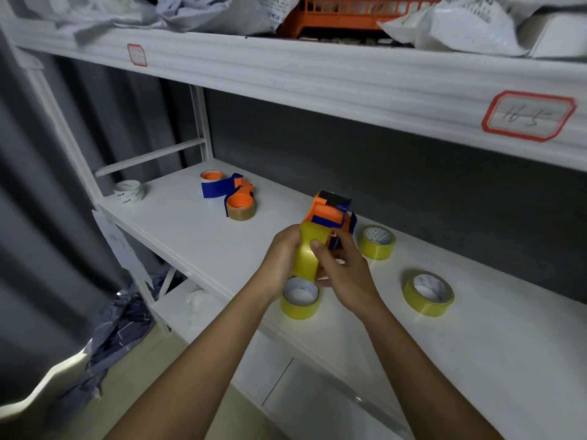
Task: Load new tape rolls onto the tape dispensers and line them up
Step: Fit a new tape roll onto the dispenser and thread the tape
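Above the white shelf (197,230) I hold an orange and blue tape dispenser (330,211) with a yellow tape roll (306,252) at its near end. My left hand (281,258) grips the roll from the left. My right hand (341,268) holds the dispenser's lower part, thumb lying on the roll. Three loose yellow rolls lie flat on the shelf: one under my hands (299,299), one to the right of the dispenser (377,242), one further right (428,293). At the back left lies a second dispenser (230,188) with a brown roll (241,207) on it.
A white paper tape roll (129,191) sits at the shelf's left end and an orange-cored spool (212,176) behind the second dispenser. The upper shelf (317,74) overhangs closely, carrying bags and an orange basket (349,11). Grey curtain and crumpled bags are at left.
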`<state>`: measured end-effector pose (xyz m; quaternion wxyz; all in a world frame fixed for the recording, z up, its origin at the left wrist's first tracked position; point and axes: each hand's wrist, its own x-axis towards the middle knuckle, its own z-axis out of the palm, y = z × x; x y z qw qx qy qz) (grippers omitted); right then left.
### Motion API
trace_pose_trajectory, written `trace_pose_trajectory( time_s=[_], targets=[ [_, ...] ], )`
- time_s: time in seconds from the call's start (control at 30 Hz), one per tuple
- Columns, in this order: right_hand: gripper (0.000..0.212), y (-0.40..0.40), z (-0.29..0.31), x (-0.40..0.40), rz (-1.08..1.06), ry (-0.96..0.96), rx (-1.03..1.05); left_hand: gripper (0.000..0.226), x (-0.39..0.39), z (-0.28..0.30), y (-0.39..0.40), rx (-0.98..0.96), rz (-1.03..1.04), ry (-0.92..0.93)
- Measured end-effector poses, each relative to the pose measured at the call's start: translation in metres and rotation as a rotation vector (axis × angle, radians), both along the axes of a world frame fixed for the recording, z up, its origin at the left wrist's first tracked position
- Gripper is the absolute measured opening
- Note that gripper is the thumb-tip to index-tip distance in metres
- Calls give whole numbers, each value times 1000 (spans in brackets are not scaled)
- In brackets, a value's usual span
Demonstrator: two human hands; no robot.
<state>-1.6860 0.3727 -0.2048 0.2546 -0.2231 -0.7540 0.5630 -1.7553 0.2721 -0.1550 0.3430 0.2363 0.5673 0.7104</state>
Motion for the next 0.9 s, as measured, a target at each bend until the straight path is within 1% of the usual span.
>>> trace_pose_trajectory(
  time_s=[0.03, 0.1, 0.17, 0.2, 0.27, 0.3, 0.37, 0.43, 0.5, 0.57, 0.7, 0.8, 0.9],
  targets=[
    [55, 0, 0, -2, -5, -19, -27, 32, -1, 1, 0, -25, 15, -1],
    [66, 0, 2, -5, 7, -74, -173, 30, 0, 3, 1, -77, 57, 22],
    [72, 1, 7, -6, 44, -111, -345, 29, -1, 3, 2, -123, 100, 108],
    [77, 2, 9, -5, 64, -125, -368, 29, -1, 2, 2, -129, 108, 154],
    [85, 3, 8, 0, 114, -111, -304, 31, -1, 0, -1, -102, 107, 195],
    [84, 2, 5, 2, 145, -68, -247, 33, -1, 0, -4, -75, 91, 184],
    [74, -3, 2, 7, 200, 53, -111, 37, -2, 0, -7, -35, 60, 161],
    [74, -6, -1, 8, 197, 119, -21, 34, 0, 3, -8, -37, 73, 156],
    [75, -9, 1, 8, 166, 123, 9, 32, 3, 7, -9, -27, 89, 163],
    [74, -11, 5, 8, 143, 114, 41, 34, 5, 12, -12, -12, 61, 148],
    [70, -11, 7, 7, 148, 87, 55, 33, 9, 21, -14, -56, -2, 97],
    [67, -12, 7, 5, 144, 67, 69, 31, 11, 21, -16, -26, 32, 25],
    [68, -13, 5, 4, 119, 59, 60, 32, 11, 20, -17, -51, 50, 25]
  ],
)
